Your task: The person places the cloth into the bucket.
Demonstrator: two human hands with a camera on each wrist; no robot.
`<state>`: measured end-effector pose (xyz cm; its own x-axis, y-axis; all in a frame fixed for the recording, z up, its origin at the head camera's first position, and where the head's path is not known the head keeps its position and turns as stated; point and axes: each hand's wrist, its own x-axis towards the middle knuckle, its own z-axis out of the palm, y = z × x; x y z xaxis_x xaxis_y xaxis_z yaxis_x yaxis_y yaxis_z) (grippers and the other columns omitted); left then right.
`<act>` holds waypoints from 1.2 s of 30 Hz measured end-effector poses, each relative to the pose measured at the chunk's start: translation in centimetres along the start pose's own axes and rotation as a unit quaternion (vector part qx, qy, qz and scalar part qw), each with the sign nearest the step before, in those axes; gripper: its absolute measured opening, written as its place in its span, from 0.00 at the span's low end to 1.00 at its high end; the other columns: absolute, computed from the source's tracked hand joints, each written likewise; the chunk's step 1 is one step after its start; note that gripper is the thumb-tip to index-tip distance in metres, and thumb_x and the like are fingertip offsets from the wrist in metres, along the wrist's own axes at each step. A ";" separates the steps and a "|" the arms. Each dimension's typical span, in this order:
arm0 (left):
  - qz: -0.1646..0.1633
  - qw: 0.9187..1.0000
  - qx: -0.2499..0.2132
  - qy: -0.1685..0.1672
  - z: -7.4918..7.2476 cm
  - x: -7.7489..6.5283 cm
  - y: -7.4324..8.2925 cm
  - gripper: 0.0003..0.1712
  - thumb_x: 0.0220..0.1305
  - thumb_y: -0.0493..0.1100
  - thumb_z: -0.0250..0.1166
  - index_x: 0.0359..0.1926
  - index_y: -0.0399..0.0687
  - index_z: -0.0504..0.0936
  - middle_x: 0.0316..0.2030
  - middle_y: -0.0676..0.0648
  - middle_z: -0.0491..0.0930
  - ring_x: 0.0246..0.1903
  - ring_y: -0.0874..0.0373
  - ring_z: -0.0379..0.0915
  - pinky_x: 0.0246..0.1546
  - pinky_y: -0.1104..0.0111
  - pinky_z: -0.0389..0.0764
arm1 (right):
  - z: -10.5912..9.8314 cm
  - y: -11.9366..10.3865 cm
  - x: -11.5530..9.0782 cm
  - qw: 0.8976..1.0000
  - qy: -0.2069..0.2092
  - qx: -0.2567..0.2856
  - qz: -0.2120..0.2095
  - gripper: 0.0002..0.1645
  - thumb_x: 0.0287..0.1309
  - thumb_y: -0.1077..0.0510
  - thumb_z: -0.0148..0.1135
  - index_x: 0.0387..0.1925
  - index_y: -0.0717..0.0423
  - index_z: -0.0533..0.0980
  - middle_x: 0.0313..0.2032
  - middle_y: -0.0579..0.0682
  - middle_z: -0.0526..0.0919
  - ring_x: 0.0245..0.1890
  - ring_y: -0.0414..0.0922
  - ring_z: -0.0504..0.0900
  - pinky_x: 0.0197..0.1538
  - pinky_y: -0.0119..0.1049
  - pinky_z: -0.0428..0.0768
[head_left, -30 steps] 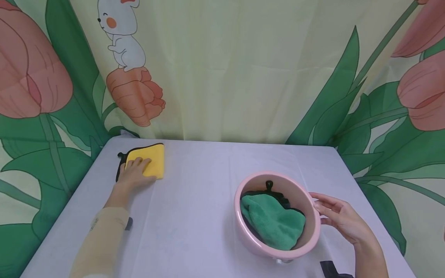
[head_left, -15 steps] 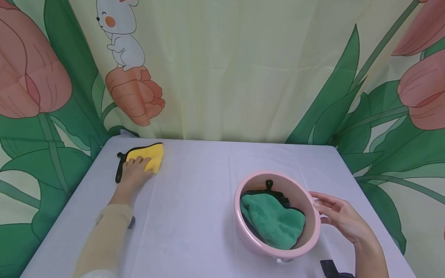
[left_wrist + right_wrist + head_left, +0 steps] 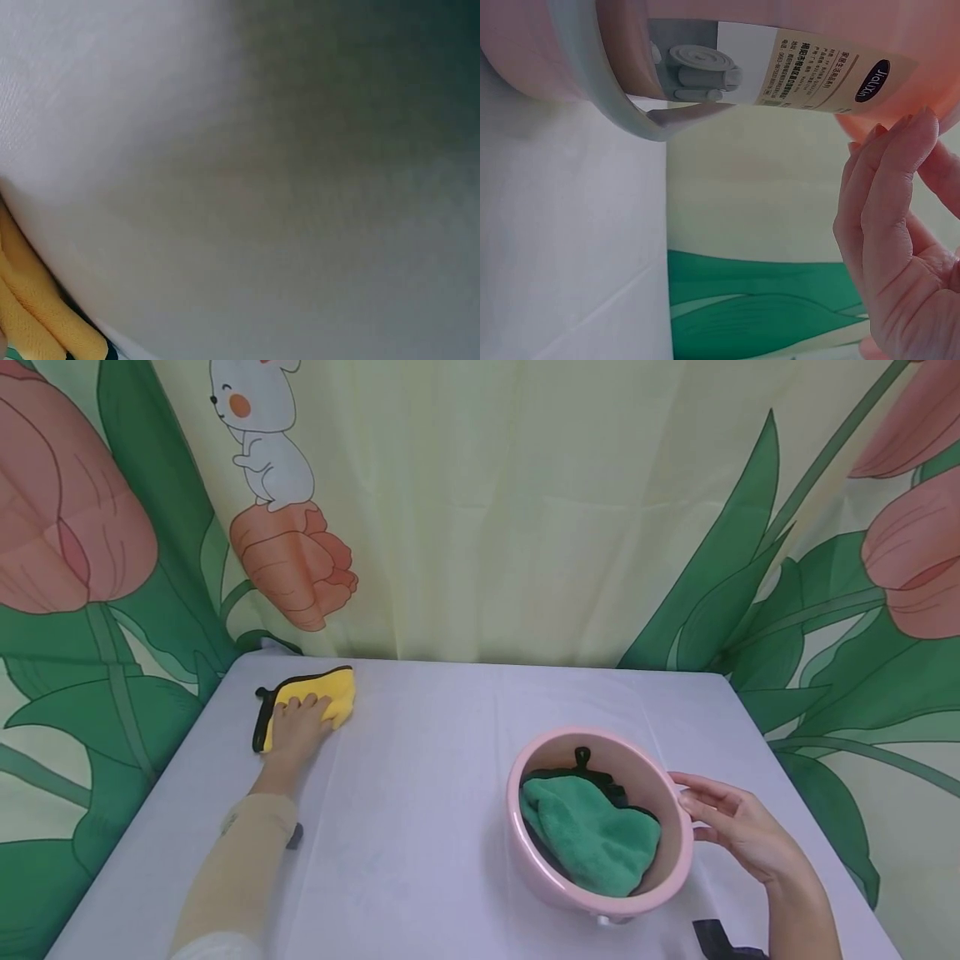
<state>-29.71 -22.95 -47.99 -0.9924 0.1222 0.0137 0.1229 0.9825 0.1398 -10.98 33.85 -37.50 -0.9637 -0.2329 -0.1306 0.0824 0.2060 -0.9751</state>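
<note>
My left hand [image 3: 296,731] grips a yellow towel [image 3: 341,693] with black edging and a black hanging loop, at the far left of the table. The towel is bunched beneath the fingers; in the left wrist view only a folded yellow corner [image 3: 45,307] shows at lower left. On the right, the fingertips of my right hand [image 3: 738,827] touch the outer rim of a pink bucket [image 3: 525,860], fingers fairly straight. Inside the bucket lies a green towel [image 3: 592,835] with black edging and a loop.
The white-covered table [image 3: 420,793] ends at a curtain [image 3: 480,527] printed with tulips, a rabbit and a carrot. A black strap [image 3: 723,942] appears near the right wrist. The bucket carries a label [image 3: 825,71] and a pale handle [image 3: 604,90].
My left fingers have gathered the yellow towel, which went from flat to bunched, and the hand has shifted slightly right. The right hand and bucket have stayed in place.
</note>
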 end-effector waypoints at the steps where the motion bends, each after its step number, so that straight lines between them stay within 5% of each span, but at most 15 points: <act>1: 0.000 1.000 0.003 0.001 0.0 0.1 0.0 0.23 0.63 0.44 0.54 0.58 0.41 0.66 0.52 0.34 0.66 0.52 0.34 0.56 0.54 0.40 0.50 | 0.0 0.0 0.0 1.000 0.001 0.000 0.001 0.23 0.63 0.66 0.46 0.49 0.34 0.74 0.37 0.43 0.81 0.36 0.38 0.80 0.36 0.36 0.80; 9: 0.040 0.997 0.019 0.064 -0.4 0.3 0.7 0.22 0.62 0.47 0.57 0.54 0.43 0.67 0.47 0.36 0.67 0.47 0.36 0.60 0.51 0.42 0.54 | 0.1 -0.2 0.0 1.000 0.006 -0.006 0.000 0.23 0.63 0.65 0.47 0.48 0.34 0.74 0.37 0.42 0.82 0.36 0.38 0.80 0.36 0.36 0.80; 18: 0.114 0.983 0.049 0.138 -2.3 1.3 4.0 0.19 0.57 0.46 0.63 0.47 0.46 0.69 0.40 0.38 0.68 0.40 0.40 0.64 0.46 0.47 0.60 | 0.0 0.0 0.1 1.000 0.003 0.000 -0.002 0.23 0.63 0.66 0.47 0.49 0.34 0.74 0.37 0.42 0.82 0.36 0.38 0.80 0.35 0.37 0.80; 22: 0.163 0.965 0.070 0.195 -3.2 1.8 5.6 0.20 0.52 0.48 0.66 0.43 0.47 0.69 0.35 0.40 0.68 0.36 0.41 0.66 0.43 0.49 0.63 | 0.0 0.0 0.1 1.000 0.002 0.002 -0.002 0.23 0.63 0.66 0.47 0.49 0.35 0.74 0.36 0.43 0.81 0.36 0.38 0.80 0.35 0.37 0.80; 31: 0.271 0.902 0.085 0.324 -5.7 1.6 10.7 0.23 0.42 0.47 0.73 0.37 0.48 0.71 0.31 0.42 0.70 0.30 0.45 0.70 0.37 0.54 0.68 | -0.1 0.0 0.0 1.000 0.003 0.000 -0.009 0.24 0.63 0.66 0.47 0.49 0.34 0.74 0.37 0.42 0.81 0.36 0.38 0.80 0.35 0.36 0.80; 36: 0.306 0.890 0.074 0.330 -7.8 0.5 13.9 0.26 0.40 0.47 0.74 0.39 0.50 0.71 0.33 0.44 0.70 0.33 0.48 0.70 0.40 0.55 0.67 | 0.0 0.1 0.0 1.000 0.006 -0.002 -0.001 0.23 0.63 0.65 0.47 0.48 0.33 0.74 0.37 0.42 0.81 0.36 0.38 0.80 0.35 0.36 0.80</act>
<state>-28.52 -10.35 -38.32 -0.5200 0.5790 0.6280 0.5916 0.7745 -0.2242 -10.97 33.89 -37.58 -0.9669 -0.2216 -0.1262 0.0791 0.2099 -0.9745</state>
